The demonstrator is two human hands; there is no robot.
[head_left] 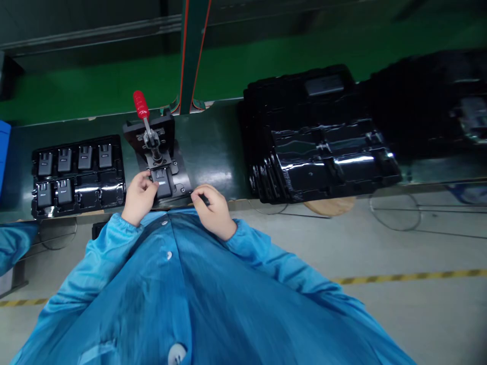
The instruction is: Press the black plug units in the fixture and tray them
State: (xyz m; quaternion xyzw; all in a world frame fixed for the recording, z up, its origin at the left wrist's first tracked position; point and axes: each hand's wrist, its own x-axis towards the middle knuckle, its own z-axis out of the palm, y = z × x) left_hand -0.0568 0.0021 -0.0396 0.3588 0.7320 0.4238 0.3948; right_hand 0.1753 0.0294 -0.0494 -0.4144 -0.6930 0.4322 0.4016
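A black press fixture (172, 147) with a red-handled toggle clamp (140, 105) stands at the table's near edge. A small dark grey device (163, 181) sits in its nest. My left hand (139, 197) pinches the device's left side with curled fingers. My right hand (213, 208) rests closed on the fixture's front right corner, fingers curled; what they hold, if anything, is hidden. Both sleeves are blue.
A black tray (114, 190) on the left holds several of the same grey devices. A stack of empty glossy black trays (323, 152) lies to the right. A green conveyor belt (76, 86) runs behind. Another person's blue sleeve (15, 241) shows at the left edge.
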